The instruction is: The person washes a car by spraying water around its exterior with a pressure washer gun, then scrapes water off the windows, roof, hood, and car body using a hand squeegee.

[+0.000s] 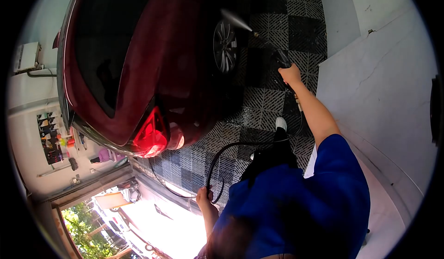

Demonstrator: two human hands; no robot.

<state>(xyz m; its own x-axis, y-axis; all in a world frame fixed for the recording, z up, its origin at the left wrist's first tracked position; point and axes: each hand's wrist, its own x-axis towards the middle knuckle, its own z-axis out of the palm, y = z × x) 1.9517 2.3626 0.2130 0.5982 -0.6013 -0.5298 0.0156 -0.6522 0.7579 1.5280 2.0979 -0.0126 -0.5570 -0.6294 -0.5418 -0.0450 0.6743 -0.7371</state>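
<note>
no text, label, brand, number or sign can be read. the wall panel bears small coloured patches, perhaps print, too small to make out. any marks on the car, its wheel or the gun are likewise illegible.

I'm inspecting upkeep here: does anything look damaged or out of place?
Yes: the pale surface at the picture's right bears a dark, chipped-looking spot and thin crack-like lines, breaking its otherwise plain finish.
</note>
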